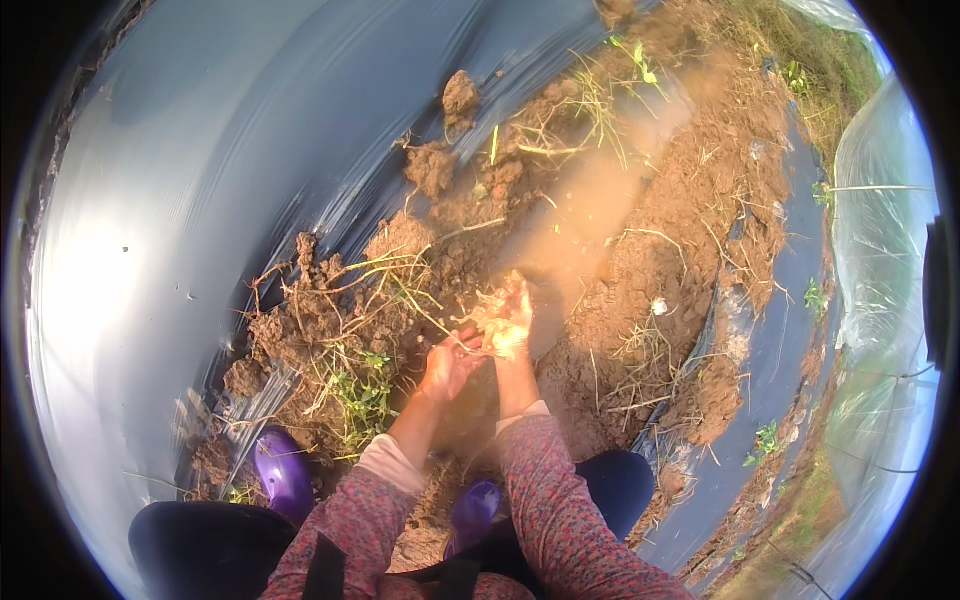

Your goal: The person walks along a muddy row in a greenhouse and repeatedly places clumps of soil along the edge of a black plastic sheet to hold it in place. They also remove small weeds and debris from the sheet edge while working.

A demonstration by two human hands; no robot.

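Low over a muddy puddle (581, 217), my left hand (450, 366) has its palm turned inward and its fingers extended, with nothing held. Just beyond and to its right is my right hand (516, 319), half covered by splashing brown water (495, 307). Its fingers are stretched out and partly hidden by the splash; I see no object in it. The hands are close together, and I cannot tell whether they touch. A thin dry stem crosses in front of my left fingers. Wet soil clods (401, 236) border the puddle on the left.
Grey plastic mulch film (202, 150) covers the bed on the left; another film strip (787, 315) runs along the right. Pulled weeds (360, 390) lie on the soil by my purple boots (283, 469). Clear plastic sheeting (877, 247) stands over hoops at the far right.
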